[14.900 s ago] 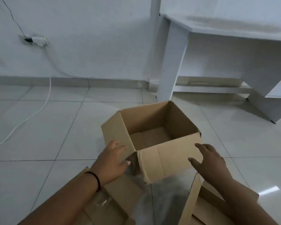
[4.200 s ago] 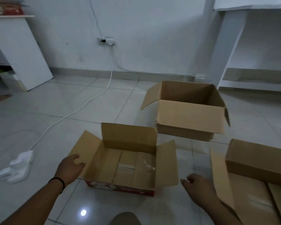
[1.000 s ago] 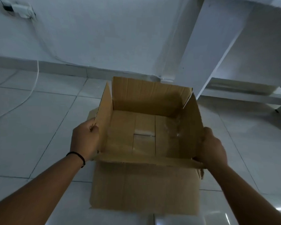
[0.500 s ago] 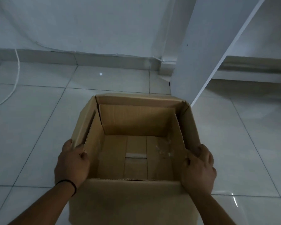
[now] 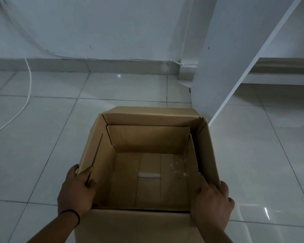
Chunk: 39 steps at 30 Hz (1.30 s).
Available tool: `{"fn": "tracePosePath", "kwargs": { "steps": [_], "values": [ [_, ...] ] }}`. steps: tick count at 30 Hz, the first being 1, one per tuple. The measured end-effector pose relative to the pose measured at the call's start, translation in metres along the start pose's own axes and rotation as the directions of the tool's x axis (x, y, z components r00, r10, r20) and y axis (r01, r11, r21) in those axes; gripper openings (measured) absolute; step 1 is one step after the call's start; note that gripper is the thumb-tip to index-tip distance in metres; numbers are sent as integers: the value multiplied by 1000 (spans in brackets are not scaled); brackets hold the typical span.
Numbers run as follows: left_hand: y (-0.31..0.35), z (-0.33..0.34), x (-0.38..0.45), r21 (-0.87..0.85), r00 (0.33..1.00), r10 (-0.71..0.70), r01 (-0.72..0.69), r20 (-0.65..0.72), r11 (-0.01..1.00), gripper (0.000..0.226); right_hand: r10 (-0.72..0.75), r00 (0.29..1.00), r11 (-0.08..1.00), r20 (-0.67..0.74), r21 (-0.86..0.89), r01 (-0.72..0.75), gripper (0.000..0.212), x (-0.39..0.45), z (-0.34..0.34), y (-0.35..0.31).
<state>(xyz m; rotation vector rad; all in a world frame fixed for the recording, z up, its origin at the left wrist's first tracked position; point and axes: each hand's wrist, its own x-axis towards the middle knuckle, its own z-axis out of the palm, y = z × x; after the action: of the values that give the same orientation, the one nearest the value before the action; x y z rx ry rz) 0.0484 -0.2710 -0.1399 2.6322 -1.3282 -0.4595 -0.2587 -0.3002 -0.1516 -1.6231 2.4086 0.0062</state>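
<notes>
Cardboard box [image 5: 147,137] stands open on the tiled floor [image 5: 42,137] directly in front of you, and its far right corner is just beside the white furniture panel [image 5: 218,67]. Your left hand [image 5: 76,193] grips the near part of the left wall, with the thumb over the top edge and the other fingers outside on the cardboard. Your right hand [image 5: 211,199] grips the near part of the right wall, thumb inside and fingers curled around the outer side. Inside the outer walls you see a second set of cardboard walls, with a narrow gap at the left. On the bottom, a short strip of tape [image 5: 148,175] lies across the middle seam. A black band [image 5: 74,213] is on your left wrist. A white cable [image 5: 30,81] lies on the floor, well apart to the left.
</notes>
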Motion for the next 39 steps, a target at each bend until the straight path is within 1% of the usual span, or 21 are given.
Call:
{"fn": "tracePosePath", "kwargs": {
  "steps": [2,4,8,14,16,18,19,21,23,24,26,28,29,30,32,34,35,36,37,38,39],
  "values": [
    [0,1,1,0,1000,1,-1,-4,1000,42,-8,1000,1000,9,-13,8,51,2,0,0],
    [-1,2,1,-19,1000,-1,1,-3,1000,39,-12,1000,1000,9,-27,13,40,2,2,0],
    [-3,5,2,-20,1000,-6,6,-10,1000,39,-45,996,999,-71,-32,43,26,0,7,3],
    [-7,6,5,40,1000,17,-17,3,999,51,-62,986,997,-153,40,69,21,1,8,2],
    [-8,6,6,39,999,37,-37,21,999,56,-102,978,991,-185,67,116,18,0,7,3],
    [-9,5,3,30,997,80,-81,24,996,63,-175,969,978,-174,82,192,19,-3,3,9],
    [-9,3,1,14,995,99,-100,20,995,69,-207,967,967,-152,121,226,22,-6,1,14],
    [-13,1,-4,-51,993,113,-112,14,992,84,-225,968,928,-110,279,247,28,-20,-5,27],
    [-17,-2,-6,-148,987,156,-147,47,978,94,-188,974,868,-128,443,226,26,-46,-14,43],
    [-19,-5,-6,-221,980,178,-156,84,963,97,-169,974,846,-154,484,223,22,-63,-19,51],
    [-19,-15,-6,-323,971,202,-152,127,934,96,-127,971,840,-203,498,214,18,-98,-28,70],
    [-16,-26,-23,-304,967,248,-217,66,928,94,-65,975,862,-214,480,163,20,-137,-38,93],
    [-13,-30,-40,-288,950,312,-299,-2,910,91,-32,976,873,-217,469,133,22,-155,-43,106],
    [-9,-33,-61,-278,913,402,-406,-73,871,87,4,978,881,-208,464,95,24,-174,-47,120],
    [-6,-31,-118,-280,785,604,-616,-139,736,80,80,983,885,-165,466,6,28,-212,-51,147],
    [-10,-21,-181,-335,650,750,-738,-122,586,73,158,979,889,-132,450,-83,31,-249,-53,176],
    [-14,-12,-210,-376,598,798,-759,-77,532,69,197,972,892,-125,434,-125,30,-266,-52,192],
    [-19,-3,-236,-418,556,831,-755,-1,505,67,229,966,896,-119,415,-161,29,-281,-51,207],
    [-24,6,-260,-461,523,847,-730,99,504,65,256,960,898,-112,394,-194,28,-296,-50,224],
    [-28,17,-280,-500,506,837,-680,209,536,65,286,952,898,-105,377,-228,28,-311,-48,240],
    [-30,27,-298,-519,503,804,-617,318,592,66,321,942,892,-98,366,-266,30,-324,-45,255]
  ]
}}
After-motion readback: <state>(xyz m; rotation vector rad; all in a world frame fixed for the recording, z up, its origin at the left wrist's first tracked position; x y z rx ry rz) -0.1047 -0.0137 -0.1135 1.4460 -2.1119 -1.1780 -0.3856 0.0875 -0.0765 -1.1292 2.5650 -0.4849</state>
